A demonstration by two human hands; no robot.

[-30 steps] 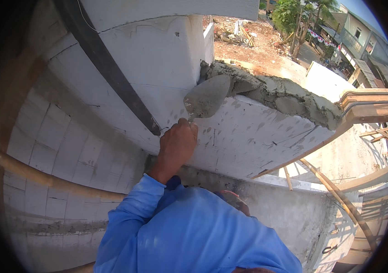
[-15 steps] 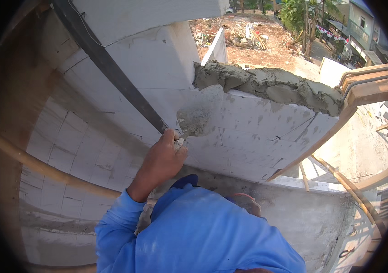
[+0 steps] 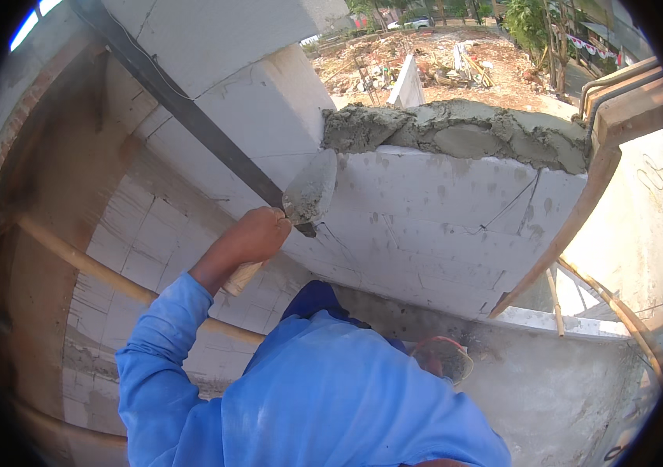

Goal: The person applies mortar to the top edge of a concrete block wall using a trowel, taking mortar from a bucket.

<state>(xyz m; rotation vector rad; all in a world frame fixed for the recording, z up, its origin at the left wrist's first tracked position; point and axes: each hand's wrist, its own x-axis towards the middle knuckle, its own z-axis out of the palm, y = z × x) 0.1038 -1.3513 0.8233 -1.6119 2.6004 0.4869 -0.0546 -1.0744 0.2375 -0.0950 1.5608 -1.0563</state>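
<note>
My left hand [image 3: 260, 235] is closed round a trowel whose wooden handle [image 3: 244, 277] sticks out below the fist. The mortar-smeared blade [image 3: 310, 187] points up, in front of the white block wall [image 3: 440, 218]. Just behind my hand and the blade runs a long dark bar [image 3: 191, 109], slanting down from the upper left. A thick bed of wet grey mortar [image 3: 471, 134] covers the top of the low wall, to the right of the blade. My right hand is out of sight.
A bucket [image 3: 456, 366] with a reddish rim stands on the grey floor below, partly hidden by my body. A wooden pole [image 3: 90, 265] crosses on the left. A curved-looking timber frame [image 3: 604, 163] borders the wall's right end. Rubble [image 3: 448, 66] lies beyond.
My left hand has moved left with the trowel, and the blade has come away from the mortar's left end. The view has shifted, bringing the bucket into sight.
</note>
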